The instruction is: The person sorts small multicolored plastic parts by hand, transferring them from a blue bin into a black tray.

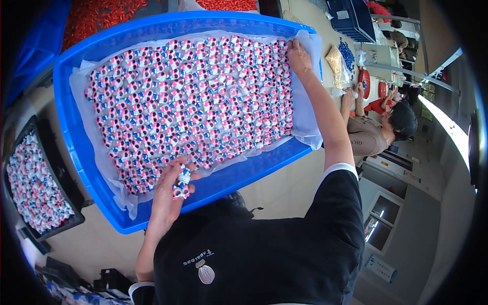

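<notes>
A large blue plastic bin (190,204) lined with white sheeting (307,109) spreads in front of me. Rows of small toy figurines (173,107), white with pink, blue and black parts, lie packed on the lining. At the near left edge, my left hand (166,192) is turned palm up and cradles a few loose figurines (182,182) in its curled fingers. My right hand (300,57) reaches to the far right corner, its fingers pressed together at the end of the rightmost row. Whatever lies between those fingertips is hidden.
A black crate (77,219) heaped with similar figurines stands at the left. Red small parts (96,20) lie beyond the bin. On the right, a co-worker (373,133) works at a long table holding a bag (335,63), blue parts (347,55) and a red bowl (364,81).
</notes>
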